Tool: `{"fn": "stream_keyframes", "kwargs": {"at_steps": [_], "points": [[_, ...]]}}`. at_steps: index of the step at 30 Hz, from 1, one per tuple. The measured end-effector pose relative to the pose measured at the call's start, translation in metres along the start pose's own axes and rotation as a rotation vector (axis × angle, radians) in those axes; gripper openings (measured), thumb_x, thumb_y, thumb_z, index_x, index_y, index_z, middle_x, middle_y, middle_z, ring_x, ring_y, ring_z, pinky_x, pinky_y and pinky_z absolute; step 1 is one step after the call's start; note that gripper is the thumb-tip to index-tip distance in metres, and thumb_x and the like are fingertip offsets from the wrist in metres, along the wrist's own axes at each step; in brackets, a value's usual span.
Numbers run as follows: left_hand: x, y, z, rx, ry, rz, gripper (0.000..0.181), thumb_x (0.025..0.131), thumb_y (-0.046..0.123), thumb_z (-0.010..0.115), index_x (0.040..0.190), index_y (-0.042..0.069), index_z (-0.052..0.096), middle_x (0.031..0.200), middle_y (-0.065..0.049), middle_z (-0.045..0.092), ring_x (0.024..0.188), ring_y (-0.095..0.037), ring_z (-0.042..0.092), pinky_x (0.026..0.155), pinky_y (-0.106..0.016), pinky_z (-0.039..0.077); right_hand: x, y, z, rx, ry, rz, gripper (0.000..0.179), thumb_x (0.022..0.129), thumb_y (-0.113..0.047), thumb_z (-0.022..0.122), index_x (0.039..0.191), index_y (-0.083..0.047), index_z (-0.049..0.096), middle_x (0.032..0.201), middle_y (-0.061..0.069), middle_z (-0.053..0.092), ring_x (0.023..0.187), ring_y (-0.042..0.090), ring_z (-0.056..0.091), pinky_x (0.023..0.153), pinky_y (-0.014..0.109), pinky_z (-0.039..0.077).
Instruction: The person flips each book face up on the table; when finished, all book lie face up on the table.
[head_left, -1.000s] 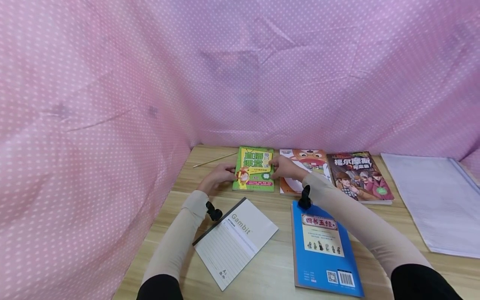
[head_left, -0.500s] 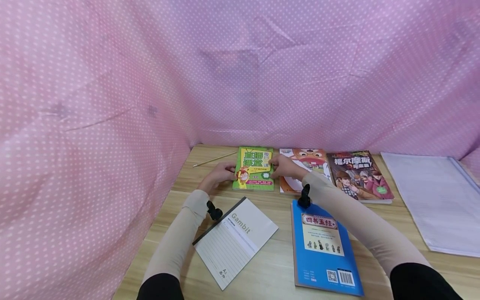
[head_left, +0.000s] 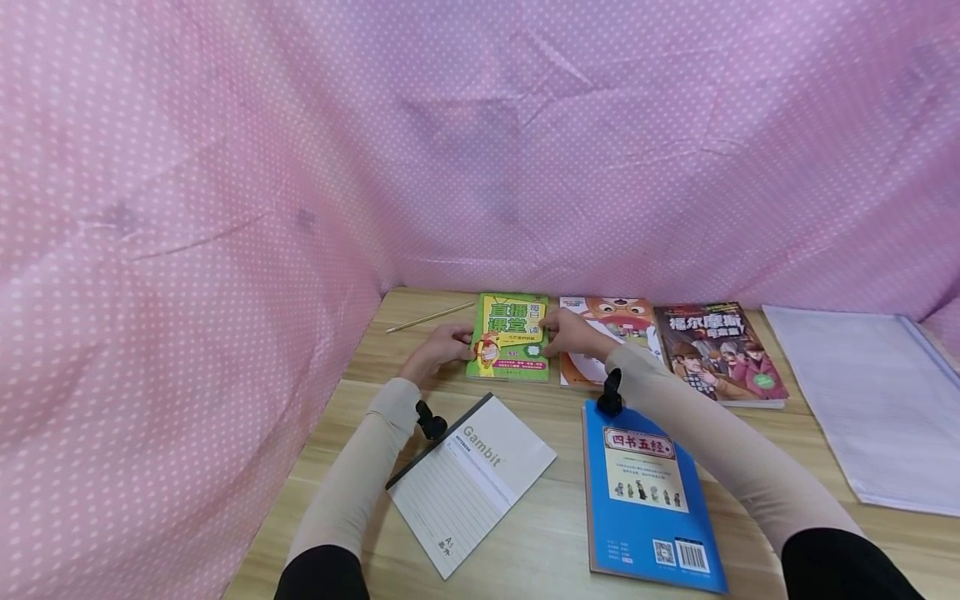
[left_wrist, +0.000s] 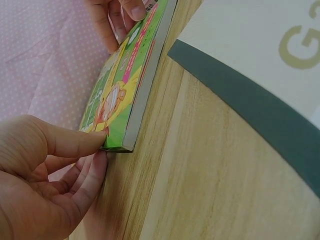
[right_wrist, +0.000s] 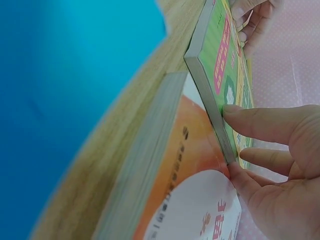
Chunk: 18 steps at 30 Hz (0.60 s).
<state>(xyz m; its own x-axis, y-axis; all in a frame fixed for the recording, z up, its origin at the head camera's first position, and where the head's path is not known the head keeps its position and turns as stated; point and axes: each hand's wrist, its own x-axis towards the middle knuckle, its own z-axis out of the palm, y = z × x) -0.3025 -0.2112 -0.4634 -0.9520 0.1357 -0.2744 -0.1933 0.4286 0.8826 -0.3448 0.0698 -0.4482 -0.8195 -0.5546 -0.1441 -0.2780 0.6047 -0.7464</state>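
At the back of the table lies a green book with a yellow panel and a cartoon figure. My left hand grips its left edge, the thumb on the cover and the fingers along the side, as the left wrist view shows. Opposite, my right hand holds the right edge with its thumb on the cover's border and fingertips against the side. Just right of the green book is an orange-and-white book with a cartoon animal, partly covered by my right hand and forearm in the head view.
A thin gold pencil-like stick lies back left. Nearer me are a tilted Gambit notebook and a blue book under my right forearm. A dark comic-style book and a whitish translucent folder lie right. Pink dotted cloth hangs behind.
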Motion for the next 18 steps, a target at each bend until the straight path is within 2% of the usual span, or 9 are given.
{"fn": "stream_keyframes", "kwargs": {"at_steps": [10,16,18], "points": [[-0.0007,-0.0025,0.0029,-0.012,0.011,0.004,0.056,0.088,-0.011,0.064,0.142,0.002,0.057,0.114,-0.012,0.062,0.093,-0.016,0.056,0.072,-0.019,0.049,0.0019,0.0019,0.0027,0.01,0.01,0.044,0.06,0.086,0.001,0.076,0.141,0.007,0.054,0.081,0.004,0.043,0.072,0.017,0.039,0.064,0.027,0.032],[-0.0011,-0.0037,0.0051,-0.035,0.045,-0.018,0.056,0.09,-0.008,0.065,0.144,0.005,0.056,0.12,-0.014,0.062,0.098,-0.018,0.059,0.076,-0.02,0.05,-0.0004,-0.0002,0.0035,0.027,0.016,0.009,0.05,0.084,0.003,0.076,0.132,0.009,0.061,0.077,0.004,0.039,0.071,0.017,0.039,0.064,0.026,0.032],[-0.0022,-0.0034,0.0052,-0.041,0.07,-0.02,0.055,0.089,-0.006,0.066,0.142,0.005,0.058,0.121,-0.014,0.062,0.1,-0.02,0.059,0.079,-0.022,0.05,-0.0013,-0.0013,0.0032,0.016,0.018,0.003,0.05,0.084,0.002,0.076,0.131,0.01,0.061,0.079,0.006,0.042,0.072,0.017,0.041,0.065,0.026,0.034]]}}
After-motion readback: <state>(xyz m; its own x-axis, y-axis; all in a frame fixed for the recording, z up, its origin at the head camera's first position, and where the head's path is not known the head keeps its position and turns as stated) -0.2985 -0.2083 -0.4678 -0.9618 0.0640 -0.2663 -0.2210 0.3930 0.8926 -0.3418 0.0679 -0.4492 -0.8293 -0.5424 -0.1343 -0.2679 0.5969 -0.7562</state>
